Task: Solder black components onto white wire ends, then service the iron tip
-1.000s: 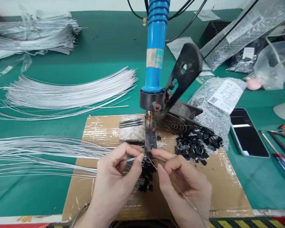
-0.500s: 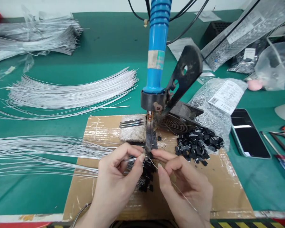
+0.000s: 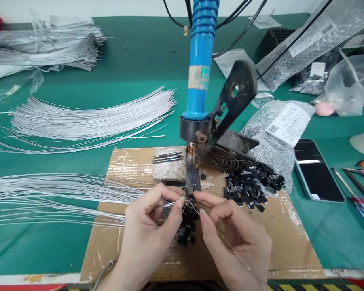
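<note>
A blue-handled soldering iron point(image 3: 198, 93) hangs tip down in a black bracket point(image 3: 230, 101). My left hand point(image 3: 157, 222) pinches a thin grey wire point(image 3: 166, 204) just left of the tip. On the other side my right hand point(image 3: 230, 234) is closed on a thin strand of solder wire point(image 3: 195, 208), which runs up to the tip and trails back over the palm. Its forefinger reaches to the tip. Whatever small part sits at the tip is mostly hidden by fingers. Below lie wire ends with small black pieces point(image 3: 186, 232).
A cardboard sheet point(image 3: 279, 242) covers the green table. Loose black pieces point(image 3: 251, 186) are heaped at right, beside a phone point(image 3: 318, 169) and bubble-wrap bag point(image 3: 279, 133). Wire bundles point(image 3: 94, 117) lie at left. A worn pad point(image 3: 170, 165) with several thin rods stands behind my left hand.
My right thumb has shifted very slightly left along the solder wire. Both hands otherwise keep their places at the iron's tip.
</note>
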`<state>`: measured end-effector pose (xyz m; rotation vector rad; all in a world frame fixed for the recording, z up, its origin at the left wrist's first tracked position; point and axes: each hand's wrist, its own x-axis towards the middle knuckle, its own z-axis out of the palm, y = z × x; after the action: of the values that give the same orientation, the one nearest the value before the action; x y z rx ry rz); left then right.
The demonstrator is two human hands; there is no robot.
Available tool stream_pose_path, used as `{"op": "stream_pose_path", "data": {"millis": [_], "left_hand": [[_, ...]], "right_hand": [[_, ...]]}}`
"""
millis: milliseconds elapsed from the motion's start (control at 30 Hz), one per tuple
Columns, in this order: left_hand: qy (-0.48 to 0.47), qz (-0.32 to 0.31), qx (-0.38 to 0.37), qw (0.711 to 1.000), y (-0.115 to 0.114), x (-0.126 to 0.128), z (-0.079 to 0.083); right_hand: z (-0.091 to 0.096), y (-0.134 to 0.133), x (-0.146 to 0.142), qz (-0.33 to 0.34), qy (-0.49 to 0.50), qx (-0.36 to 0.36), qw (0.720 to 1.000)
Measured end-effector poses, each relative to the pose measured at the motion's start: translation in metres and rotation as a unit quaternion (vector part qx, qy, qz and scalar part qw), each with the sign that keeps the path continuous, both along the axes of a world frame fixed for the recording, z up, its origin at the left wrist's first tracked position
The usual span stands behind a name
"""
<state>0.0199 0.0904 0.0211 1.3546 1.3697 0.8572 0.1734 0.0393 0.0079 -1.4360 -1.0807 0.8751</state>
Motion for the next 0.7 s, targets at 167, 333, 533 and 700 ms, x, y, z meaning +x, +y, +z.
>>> {"op": "stream_pose_path", "data": {"millis": [167, 333, 533, 700], "left_hand": [[0.0, 0.001, 0.012, 1.0, 0.0032, 0.0031, 0.0021], [0.007, 0.003, 0.001, 1.0, 0.0035, 0.0027, 0.0023], [0.007, -0.005, -0.007, 1.0, 0.0024, 0.001, 0.002], [0.013, -0.006, -0.001, 1.0, 0.0015, 0.0007, 0.0032]], "right_hand": [[-0.0002, 0.0004, -0.0002, 0.0, -0.001, -0.001, 1.0], [-0.0011, 0.0002, 0.0007, 0.002, 0.0, -0.003, 1.0], [-0.0028, 0.0, 0.0013, 0.006, 0.004, 0.002, 1.0], [-0.0017, 0.0003, 0.0016, 0.004, 0.003, 0.001, 1.0]]}}
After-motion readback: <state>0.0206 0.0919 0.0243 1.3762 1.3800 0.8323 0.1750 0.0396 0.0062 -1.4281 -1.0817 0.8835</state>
